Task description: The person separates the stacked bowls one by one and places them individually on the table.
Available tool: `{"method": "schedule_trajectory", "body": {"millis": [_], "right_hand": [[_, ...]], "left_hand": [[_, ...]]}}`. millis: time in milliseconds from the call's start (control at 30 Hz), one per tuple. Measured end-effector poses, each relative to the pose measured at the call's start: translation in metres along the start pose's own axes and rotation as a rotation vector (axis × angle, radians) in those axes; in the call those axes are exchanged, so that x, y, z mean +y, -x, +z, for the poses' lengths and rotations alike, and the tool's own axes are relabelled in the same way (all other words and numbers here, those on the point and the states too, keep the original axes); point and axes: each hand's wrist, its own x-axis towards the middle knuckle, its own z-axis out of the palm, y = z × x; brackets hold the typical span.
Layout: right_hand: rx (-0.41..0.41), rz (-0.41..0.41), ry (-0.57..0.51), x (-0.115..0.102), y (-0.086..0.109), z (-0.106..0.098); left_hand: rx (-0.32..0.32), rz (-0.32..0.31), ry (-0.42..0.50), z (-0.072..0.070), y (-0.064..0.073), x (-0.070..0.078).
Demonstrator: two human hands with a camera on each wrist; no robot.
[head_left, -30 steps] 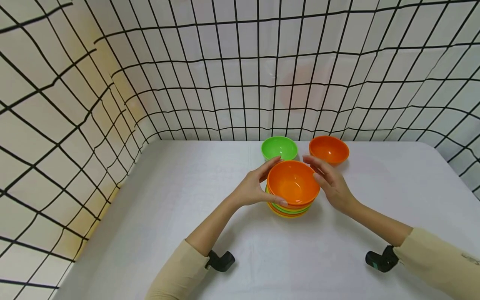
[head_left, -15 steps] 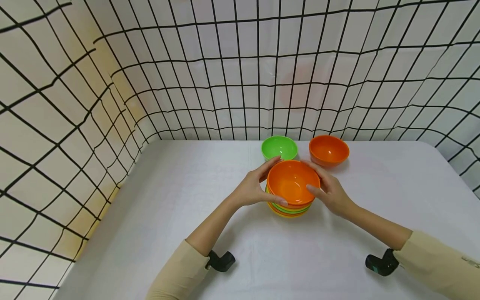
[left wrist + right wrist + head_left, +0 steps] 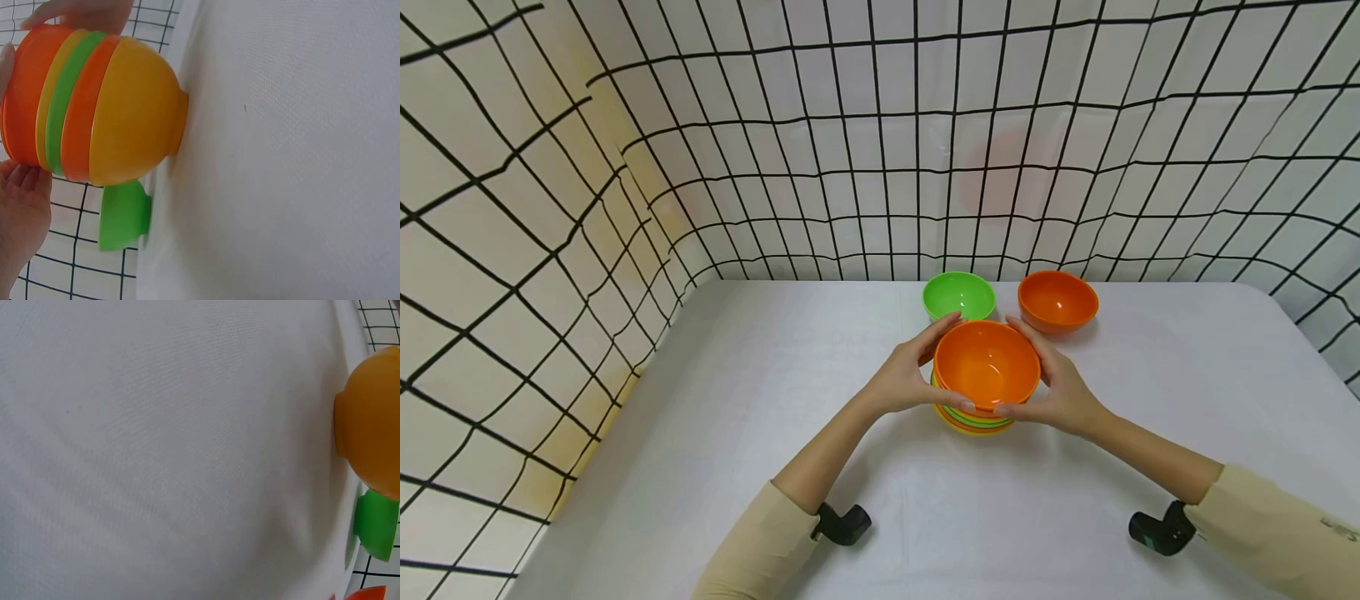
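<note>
Both forearms reach in from the near edge of the table [image 3: 700,433], and the left hand [image 3: 904,377] and right hand [image 3: 1063,385] cup opposite sides of the top orange bowl [image 3: 987,364] — fingers curled round its rim, thumbs at the near side. That bowl sits nested on a stack of bowls [image 3: 112,109] — orange, yellow and green — standing between the hands toward the far edge, where a green bowl [image 3: 958,294] and another orange bowl [image 3: 1057,301] stand just behind it.

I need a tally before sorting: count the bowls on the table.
7. A green bowl and an orange bowl stand apart at the back. The stack between both hands shows five: orange, yellow, green, orange, yellow. More could nest unseen inside.
</note>
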Motion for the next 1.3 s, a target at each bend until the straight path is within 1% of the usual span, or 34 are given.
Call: {"method": "schedule_trajectory", "body": {"millis": [200,300,500,700,833,933,1000,1033,1067,1133,1233,1267,1300], "right_hand": [[0.002,0.047,0.13,-0.004,-0.002,0.0],[0.001,0.047,0.154,-0.007,-0.002,0.001],[0.019,0.016,0.178,-0.007,-0.003,0.003],[0.061,-0.017,0.18,-0.001,-0.003,0.006],[0.074,-0.017,0.177,-0.001,-0.002,0.007],[0.082,-0.025,0.165,-0.003,-0.002,0.007],[0.088,-0.029,0.156,-0.004,-0.002,0.008],[0.093,-0.029,0.153,-0.003,-0.002,0.008],[0.097,-0.03,0.151,-0.008,-0.002,0.008],[0.107,-0.028,0.154,-0.011,-0.002,0.009],[0.131,-0.03,0.154,-0.019,-0.001,0.011],[0.14,-0.031,0.151,-0.021,-0.002,0.011],[0.149,-0.031,0.148,-0.018,-0.002,0.01]], "left_hand": [[0.0,0.002,0.011,0.001,0.001,0.0],[-0.004,-0.005,0.021,0.001,0.001,0.001],[-0.017,-0.01,0.028,0.001,0.002,0.001],[-0.018,0.014,0.013,0.001,0.002,-0.001],[-0.013,0.028,0.006,0.001,0.002,-0.003],[-0.012,0.028,0.008,0.002,0.001,-0.003],[-0.014,0.028,0.007,0.001,0.001,-0.002],[-0.016,0.024,0.004,0.001,0.002,0.003],[-0.017,0.024,0.003,0.0,0.002,0.003],[-0.018,0.026,-0.001,0.0,0.002,0.003],[-0.014,0.014,-0.01,0.0,0.002,0.004],[-0.013,0.018,-0.006,0.001,0.001,-0.001],[-0.013,0.02,-0.003,0.001,0.001,-0.001]]}}
